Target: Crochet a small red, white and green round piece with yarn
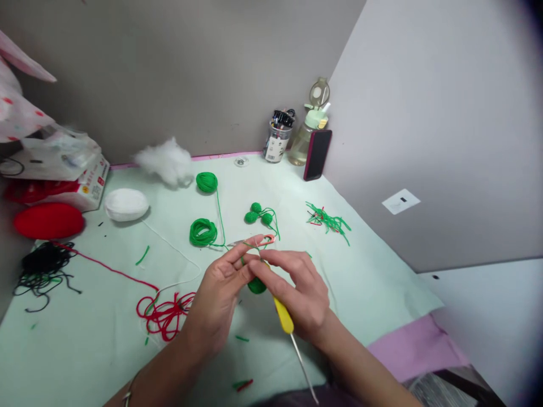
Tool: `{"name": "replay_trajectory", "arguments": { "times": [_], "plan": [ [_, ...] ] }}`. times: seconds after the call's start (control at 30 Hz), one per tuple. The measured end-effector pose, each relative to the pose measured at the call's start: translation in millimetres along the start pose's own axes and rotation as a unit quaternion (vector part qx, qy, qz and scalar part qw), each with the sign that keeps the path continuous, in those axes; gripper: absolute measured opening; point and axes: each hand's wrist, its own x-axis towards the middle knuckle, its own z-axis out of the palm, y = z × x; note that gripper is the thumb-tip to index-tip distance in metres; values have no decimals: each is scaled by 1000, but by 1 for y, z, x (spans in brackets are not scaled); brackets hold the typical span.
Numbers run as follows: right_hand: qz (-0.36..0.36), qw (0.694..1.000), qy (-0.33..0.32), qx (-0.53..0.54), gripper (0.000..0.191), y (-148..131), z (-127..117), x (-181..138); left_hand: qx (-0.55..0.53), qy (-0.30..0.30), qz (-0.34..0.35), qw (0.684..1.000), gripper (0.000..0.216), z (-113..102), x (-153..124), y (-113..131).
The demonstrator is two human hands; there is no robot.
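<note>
My right hand (304, 288) grips a crochet hook (284, 316) by its yellow handle, and the long metal shaft points down toward me. Pinched in the fingers of my left hand (216, 297) is a small green crocheted piece (257, 286), with green yarn running over the fingers. The hook's working tip is hidden by the fingertips, which meet at the piece. Just beyond my hands lie scissors (270, 239) with orange handles, partly covered. Small green crocheted balls (267, 219) with yarn tails sit behind them. A green yarn coil (202, 232) and a green yarn ball (206, 182) are to the left.
Left of my hands are tangled red yarn (163, 316), a white yarn ball (126, 204), a red yarn ball (50, 220), black yarn (46, 260) and white stuffing (167, 162). Green scraps (328, 219) lie right. A phone (318, 155), a bottle (301, 144) and a pen cup (277, 142) stand behind.
</note>
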Motion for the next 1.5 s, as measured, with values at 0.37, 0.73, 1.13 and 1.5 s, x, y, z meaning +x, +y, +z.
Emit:
{"name": "replay_trajectory", "arguments": {
  "times": [0.37, 0.73, 1.13, 1.5],
  "plan": [
    [118, 986, 23, 118, 26, 4, 2, 5, 19, 48, 39, 998, 52, -1, 0, 0],
    [266, 901, 73, 335, 13, 10, 2, 5, 56, -10, 19, 998, 40, -4, 0, 6],
    [218, 938, 74, 259, 17, 4, 3, 5, 2, 1, -35, 999, 45, -1, 1, 10],
    [295, 869, 83, 388, 12, 5, 11, 4, 90, 26, 77, 993, 55, 0, -4, 6]
  ]
}}
